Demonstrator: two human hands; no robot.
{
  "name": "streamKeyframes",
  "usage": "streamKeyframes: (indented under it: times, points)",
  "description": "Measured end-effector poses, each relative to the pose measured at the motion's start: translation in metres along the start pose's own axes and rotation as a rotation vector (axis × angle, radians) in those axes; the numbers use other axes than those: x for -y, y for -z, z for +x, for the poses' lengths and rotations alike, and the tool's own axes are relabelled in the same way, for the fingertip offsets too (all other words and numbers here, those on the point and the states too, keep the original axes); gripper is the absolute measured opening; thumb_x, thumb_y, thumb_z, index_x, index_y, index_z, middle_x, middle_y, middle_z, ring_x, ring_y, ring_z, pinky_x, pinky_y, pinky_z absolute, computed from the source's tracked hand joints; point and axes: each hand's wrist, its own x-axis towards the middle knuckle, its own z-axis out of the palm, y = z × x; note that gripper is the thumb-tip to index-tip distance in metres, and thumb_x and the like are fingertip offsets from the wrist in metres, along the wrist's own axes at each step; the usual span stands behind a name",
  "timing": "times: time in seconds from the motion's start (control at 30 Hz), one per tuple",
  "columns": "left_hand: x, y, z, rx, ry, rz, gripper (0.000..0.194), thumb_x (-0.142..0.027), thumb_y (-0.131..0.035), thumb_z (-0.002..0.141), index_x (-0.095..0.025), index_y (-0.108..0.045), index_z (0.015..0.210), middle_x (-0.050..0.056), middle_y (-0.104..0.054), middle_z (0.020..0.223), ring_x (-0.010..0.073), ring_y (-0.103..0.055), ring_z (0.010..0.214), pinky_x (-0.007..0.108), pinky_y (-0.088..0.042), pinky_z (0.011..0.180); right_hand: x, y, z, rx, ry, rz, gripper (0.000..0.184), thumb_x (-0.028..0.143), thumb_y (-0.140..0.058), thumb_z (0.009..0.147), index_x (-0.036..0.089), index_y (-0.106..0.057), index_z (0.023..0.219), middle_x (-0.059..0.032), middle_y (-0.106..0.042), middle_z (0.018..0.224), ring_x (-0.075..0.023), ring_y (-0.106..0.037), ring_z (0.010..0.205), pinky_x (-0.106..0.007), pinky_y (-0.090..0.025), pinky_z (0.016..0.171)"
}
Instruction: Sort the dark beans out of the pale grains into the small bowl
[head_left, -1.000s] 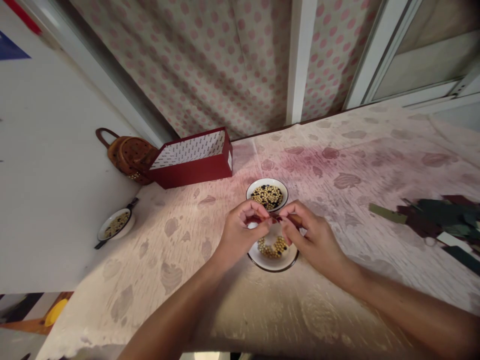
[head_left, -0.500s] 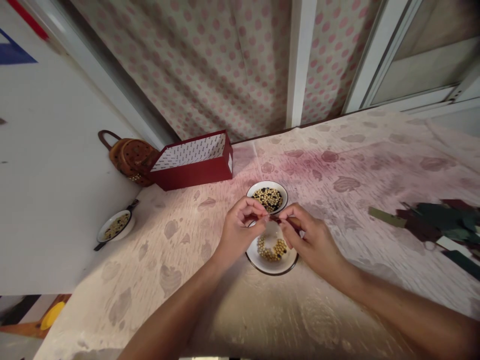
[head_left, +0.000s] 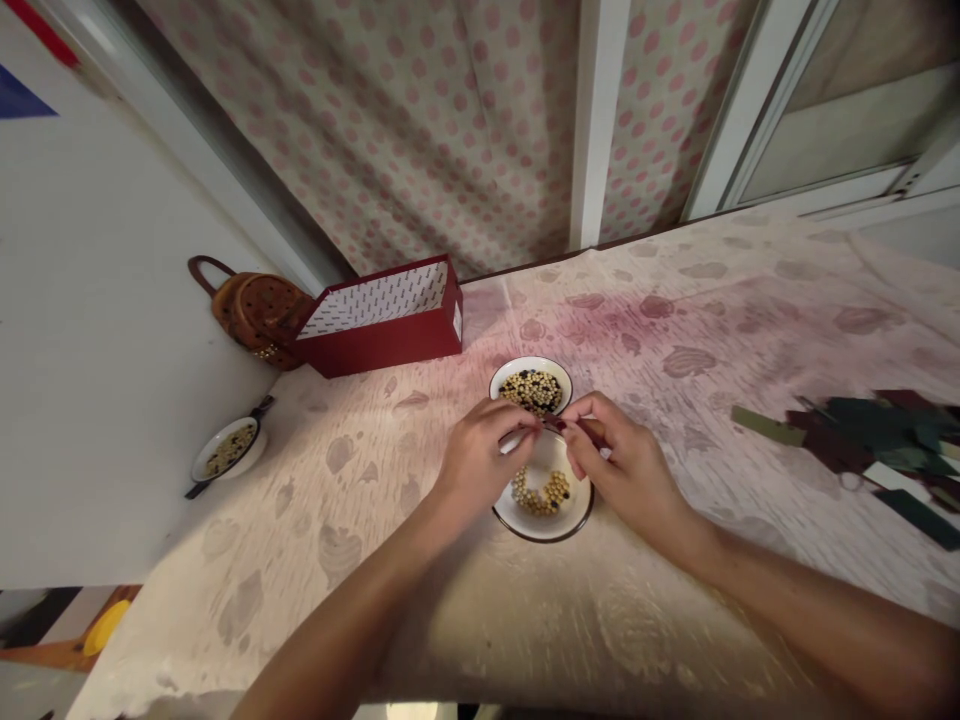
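My left hand [head_left: 484, 450] and my right hand [head_left: 621, 468] meet above two rimmed bowls, fingertips pinched. Between them is a small dark-red piece [head_left: 553, 423], thin and partly hidden by the fingers; its kind I cannot make out. Under the hands stands the near white bowl [head_left: 544, 530], with yellow beads or beans [head_left: 540, 500] and a few black ones lying in a curve. Just beyond the fingers, the far white bowl [head_left: 495, 378] holds a fuller mix of yellow and black ones [head_left: 531, 386].
A red open box [head_left: 382, 340] stands at the back left, beside a brown bag [head_left: 262, 310]. A third bowl [head_left: 251, 455] with similar contents sits at the left edge. Dark green and maroon flat scraps [head_left: 862, 435] lie at the right on the patterned tablecloth [head_left: 337, 550].
The whole view has shifted slightly. My hands stay together over the bowls, and the dark-red piece between the fingertips shows more clearly now.
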Motion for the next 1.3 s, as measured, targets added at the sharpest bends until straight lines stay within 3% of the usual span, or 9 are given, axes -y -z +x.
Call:
streamKeyframes:
  times: [0.1, 0.2, 0.33, 0.63, 0.83, 1.1, 1.3]
  points:
    - [-0.012, 0.002, -0.006, 0.219, -0.037, 0.151, 0.011, -0.013, -0.065, 0.09, -0.02, -0.072, 0.085, 0.002, -0.075, 0.091, 0.0198, -0.068, 0.09, 0.034, -0.052, 0.083, -0.001, 0.0, 0.0, 0.001, -0.014, -0.012, 0.006, 0.028, -0.05, 0.097, 0.024, -0.05, 0.092, 0.0078, -0.052, 0.055, -0.0116, -0.051, 0.049, -0.024, -0.037, 0.051]
    - [-0.017, 0.0, -0.008, 0.346, -0.072, 0.274, 0.007, -0.016, -0.066, 0.091, -0.019, -0.072, 0.088, 0.003, -0.077, 0.099, 0.0222, -0.069, 0.096, 0.037, -0.05, 0.089, -0.002, -0.001, 0.0, -0.007, -0.003, -0.019, 0.005, 0.027, -0.049, 0.097, 0.023, -0.051, 0.093, 0.0082, -0.051, 0.054, -0.0116, -0.051, 0.049, -0.025, -0.039, 0.053]
    - [-0.017, -0.003, -0.007, 0.401, -0.095, 0.394, 0.006, -0.017, -0.067, 0.091, -0.018, -0.073, 0.092, 0.005, -0.077, 0.106, 0.0244, -0.069, 0.101, 0.04, -0.05, 0.091, -0.002, -0.002, 0.0, -0.011, -0.003, -0.019, 0.004, 0.027, -0.05, 0.096, 0.023, -0.052, 0.095, 0.0073, -0.053, 0.057, -0.012, -0.053, 0.05, -0.026, -0.041, 0.055]
    - [-0.018, -0.007, -0.006, 0.419, -0.112, 0.526, 0.009, -0.012, -0.062, 0.088, -0.014, -0.071, 0.087, 0.009, -0.076, 0.094, 0.0261, -0.07, 0.089, 0.042, -0.051, 0.086, -0.002, -0.002, -0.001, 0.008, -0.019, -0.011, 0.007, 0.029, -0.048, 0.098, 0.024, -0.05, 0.094, 0.0079, -0.051, 0.055, -0.0127, -0.052, 0.05, -0.026, -0.039, 0.054]
    - [-0.013, -0.007, -0.008, 0.276, -0.044, 0.298, 0.009, -0.009, -0.064, 0.081, -0.017, -0.063, 0.077, 0.004, -0.071, 0.081, 0.0216, -0.066, 0.08, 0.036, -0.05, 0.078, -0.002, -0.001, -0.001, 0.006, -0.022, -0.007, 0.006, 0.029, -0.049, 0.097, 0.023, -0.05, 0.094, 0.0079, -0.051, 0.056, -0.0124, -0.051, 0.05, -0.027, -0.039, 0.054]
    - [-0.012, 0.002, -0.007, -0.002, 0.239, -0.554, 0.017, -0.014, -0.068, 0.081, -0.019, -0.06, 0.095, 0.0, -0.066, 0.086, 0.0138, -0.062, 0.082, 0.027, -0.049, 0.077, -0.001, -0.002, -0.004, 0.023, -0.001, 0.049, 0.006, 0.027, -0.049, 0.097, 0.023, -0.05, 0.092, 0.0076, -0.051, 0.057, -0.0109, -0.049, 0.049, -0.024, -0.037, 0.05]
    - [-0.008, 0.001, -0.004, -0.006, 0.322, -0.781, 0.029, -0.019, -0.076, 0.079, -0.019, -0.057, 0.101, -0.001, -0.064, 0.083, 0.0127, -0.06, 0.079, 0.026, -0.046, 0.074, 0.001, -0.003, -0.004, 0.045, 0.009, 0.042, 0.007, 0.027, -0.049, 0.097, 0.023, -0.05, 0.091, 0.0068, -0.052, 0.058, -0.0109, -0.049, 0.051, -0.023, -0.037, 0.05]
